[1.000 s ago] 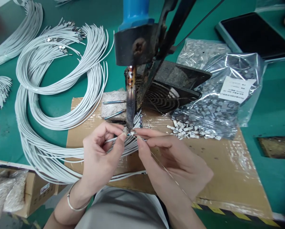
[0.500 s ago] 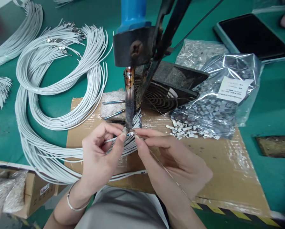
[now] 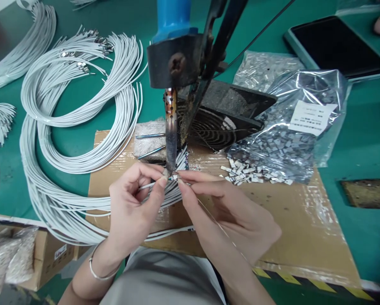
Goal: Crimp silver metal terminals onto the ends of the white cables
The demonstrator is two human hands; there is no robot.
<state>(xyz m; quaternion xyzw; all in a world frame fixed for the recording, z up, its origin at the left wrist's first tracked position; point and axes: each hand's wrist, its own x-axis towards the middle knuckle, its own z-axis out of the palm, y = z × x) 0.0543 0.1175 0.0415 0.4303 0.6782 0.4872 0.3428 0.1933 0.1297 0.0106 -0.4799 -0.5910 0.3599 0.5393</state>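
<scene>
Fingers (image 3: 155,199) pinch below one soldering iron (image 3: 171,135): left hand (image 3: 135,207) one white wire (image 3: 147,185), right hand (image 3: 231,212) one solder wire (image 3: 222,230), same as before.

Thin silver bangle (image 3: 90,266), grey clothing (image 3: 160,277)

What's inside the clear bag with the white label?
The clear bag holds many small, flat, silvery pieces. Whatever lies behind its white label or beneath the uppermost ones is hidden.
</scene>
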